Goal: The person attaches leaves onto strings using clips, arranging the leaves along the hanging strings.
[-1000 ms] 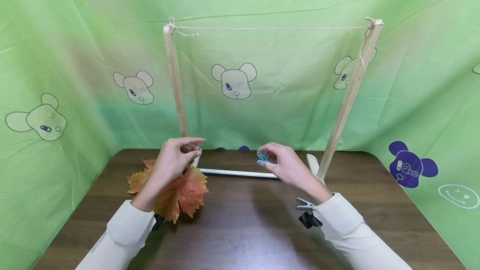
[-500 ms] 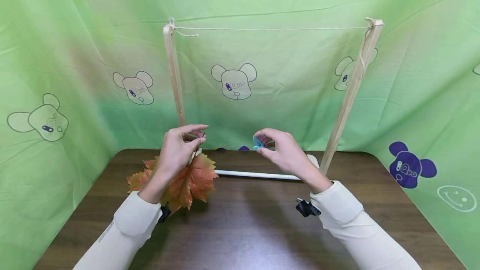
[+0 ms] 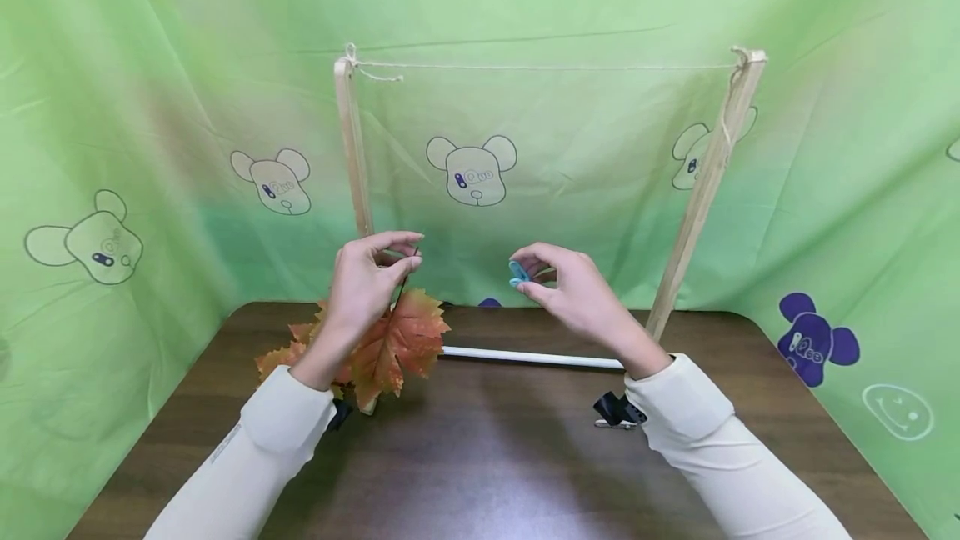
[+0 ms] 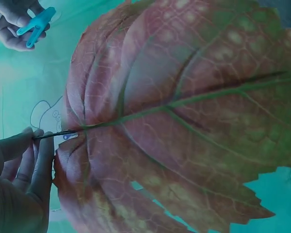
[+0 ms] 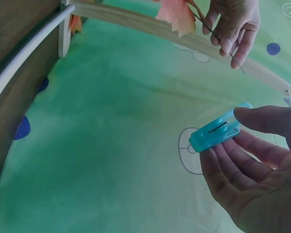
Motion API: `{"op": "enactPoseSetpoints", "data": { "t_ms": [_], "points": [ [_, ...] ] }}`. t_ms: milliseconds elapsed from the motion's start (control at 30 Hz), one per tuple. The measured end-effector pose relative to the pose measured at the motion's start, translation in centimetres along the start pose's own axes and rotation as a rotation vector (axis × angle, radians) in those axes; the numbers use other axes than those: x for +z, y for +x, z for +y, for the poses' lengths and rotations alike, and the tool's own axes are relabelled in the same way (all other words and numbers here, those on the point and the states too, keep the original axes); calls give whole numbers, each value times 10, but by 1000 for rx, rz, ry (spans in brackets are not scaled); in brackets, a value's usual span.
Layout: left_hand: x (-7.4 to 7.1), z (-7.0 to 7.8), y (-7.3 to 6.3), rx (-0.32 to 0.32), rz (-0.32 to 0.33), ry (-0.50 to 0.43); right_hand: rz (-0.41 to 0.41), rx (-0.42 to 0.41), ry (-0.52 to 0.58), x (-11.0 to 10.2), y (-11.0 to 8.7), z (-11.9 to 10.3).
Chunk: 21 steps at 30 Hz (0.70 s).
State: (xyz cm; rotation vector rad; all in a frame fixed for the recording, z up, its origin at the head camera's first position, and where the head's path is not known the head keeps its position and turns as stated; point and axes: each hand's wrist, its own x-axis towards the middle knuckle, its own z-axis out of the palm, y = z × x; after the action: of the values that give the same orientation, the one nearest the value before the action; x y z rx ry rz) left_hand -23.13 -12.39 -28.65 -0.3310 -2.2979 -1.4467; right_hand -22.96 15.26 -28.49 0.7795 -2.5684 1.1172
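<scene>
My left hand (image 3: 367, 277) pinches the thin dark stem (image 4: 58, 134) of an orange-red maple leaf (image 3: 401, 340), which hangs below the fingers. In the left wrist view that leaf fills most of the frame, its veins showing. My right hand (image 3: 566, 282) holds a blue clothespin (image 5: 216, 132) between thumb and fingers, level with the left hand and a short way to its right. Above both hands, a thin string (image 3: 540, 67) runs between the tops of two wooden posts, with nothing hanging on it.
The left post (image 3: 352, 148) and right post (image 3: 705, 190) stand on the brown table (image 3: 480, 440), joined low down by a white rod (image 3: 532, 357). More orange leaves (image 3: 281, 357) lie at the left. A clothespin (image 3: 611, 424) lies beside the right wrist's black camera (image 3: 618, 408).
Both hands have risen from near the table. The left hand has shifted slightly right, lifting the leaf with it; the right hand still holds the clothespin. The head view has tilted slightly.
</scene>
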Motion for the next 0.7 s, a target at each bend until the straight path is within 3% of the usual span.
{"op": "enactPoseSetpoints", "data": {
  "t_ms": [267,533,700],
  "points": [
    [6,5,9,36,59,-45,11,-4,31,-5,6,-3],
    [8,12,24,30,97,-84,19,-12,44,-9,12,-7],
    [10,20,35,66,118,-128,43,-29,55,-13,20,-12]
  ]
}}
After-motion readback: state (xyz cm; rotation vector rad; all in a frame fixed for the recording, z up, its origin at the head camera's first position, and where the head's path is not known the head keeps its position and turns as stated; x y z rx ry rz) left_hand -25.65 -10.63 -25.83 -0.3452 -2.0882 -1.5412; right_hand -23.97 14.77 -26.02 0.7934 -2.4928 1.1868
